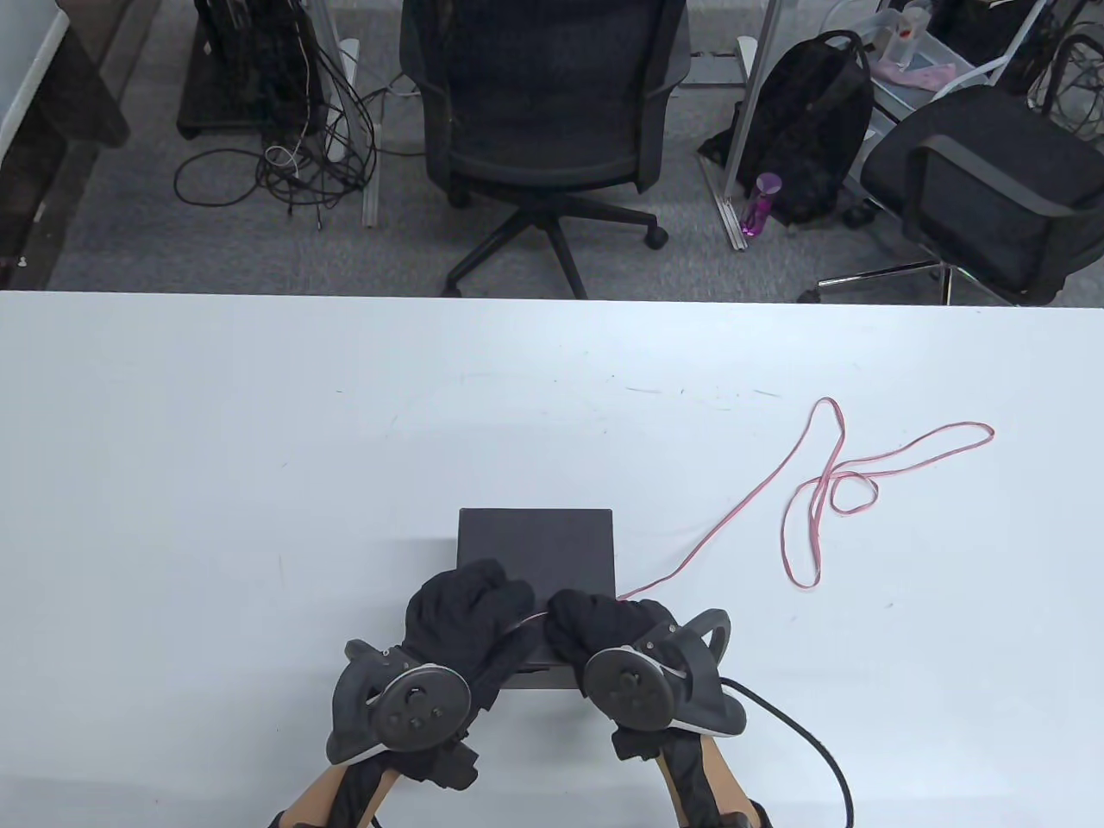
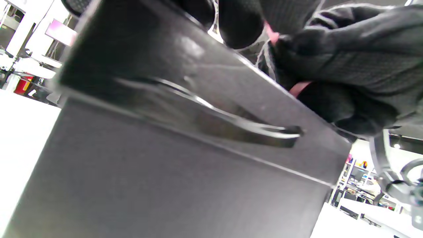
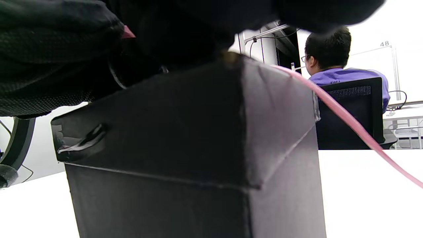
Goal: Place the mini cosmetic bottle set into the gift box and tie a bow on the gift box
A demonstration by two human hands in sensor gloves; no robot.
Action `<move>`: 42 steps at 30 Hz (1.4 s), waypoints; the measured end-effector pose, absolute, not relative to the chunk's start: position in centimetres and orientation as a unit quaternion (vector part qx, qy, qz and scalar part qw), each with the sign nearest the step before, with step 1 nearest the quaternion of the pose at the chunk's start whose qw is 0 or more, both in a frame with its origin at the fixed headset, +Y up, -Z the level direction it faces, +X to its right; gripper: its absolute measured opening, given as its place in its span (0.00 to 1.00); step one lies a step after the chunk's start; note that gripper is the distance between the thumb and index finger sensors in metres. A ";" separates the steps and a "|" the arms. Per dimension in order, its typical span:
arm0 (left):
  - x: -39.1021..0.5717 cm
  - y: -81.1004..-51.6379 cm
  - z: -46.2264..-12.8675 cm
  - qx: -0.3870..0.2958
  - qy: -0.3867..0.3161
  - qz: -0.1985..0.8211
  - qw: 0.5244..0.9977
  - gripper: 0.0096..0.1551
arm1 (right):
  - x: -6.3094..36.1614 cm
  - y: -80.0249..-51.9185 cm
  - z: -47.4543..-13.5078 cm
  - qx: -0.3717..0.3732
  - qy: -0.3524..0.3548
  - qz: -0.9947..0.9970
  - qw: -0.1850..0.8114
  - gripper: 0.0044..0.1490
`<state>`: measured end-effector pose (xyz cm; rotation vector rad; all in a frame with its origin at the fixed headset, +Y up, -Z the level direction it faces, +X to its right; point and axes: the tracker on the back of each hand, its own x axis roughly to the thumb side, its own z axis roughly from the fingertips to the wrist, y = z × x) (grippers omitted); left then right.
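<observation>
Gift box (image 1: 535, 539) closed on white table (image 1: 216, 448); both hands pinching pink ribbon (image 1: 811, 509).

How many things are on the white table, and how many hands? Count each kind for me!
Black gift box: 1
Pink ribbon: 1
Gloved hands: 2, left hand and right hand
Total: 4

The box (image 1: 535, 543) stands on the table (image 1: 216, 448) near its front edge, directly before me, lid on. My left hand (image 1: 466, 604) and right hand (image 1: 595, 617) rest side by side on its near top. The ribbon (image 1: 811, 500) runs from between my hands to the right, lying looped on the table behind and right of the box.
</observation>
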<state>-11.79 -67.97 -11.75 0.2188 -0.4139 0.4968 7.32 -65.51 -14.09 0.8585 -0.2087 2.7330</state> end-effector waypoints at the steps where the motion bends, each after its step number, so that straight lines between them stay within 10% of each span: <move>1: -11.8 -68.0 -11.8 0.110 -0.202 0.244 0.942 0.25 | 7.3 -65.5 -14.0 0.295 -0.075 0.943 0.132 0.24; 14: -15.6 -69.6 -14.1 0.094 -0.089 0.228 0.965 0.23 | 15.0 -64.2 -15.8 0.194 -0.079 0.946 0.249 0.43; 26: -16.9 -71.2 -15.1 0.073 -0.053 0.207 0.974 0.23 | 15.6 -73.9 -20.1 0.145 0.084 0.960 0.223 0.63; 42: -19.6 -74.0 -16.6 0.004 0.015 0.184 0.983 0.23 | 14.5 -75.0 -20.0 0.163 0.056 0.942 0.286 0.32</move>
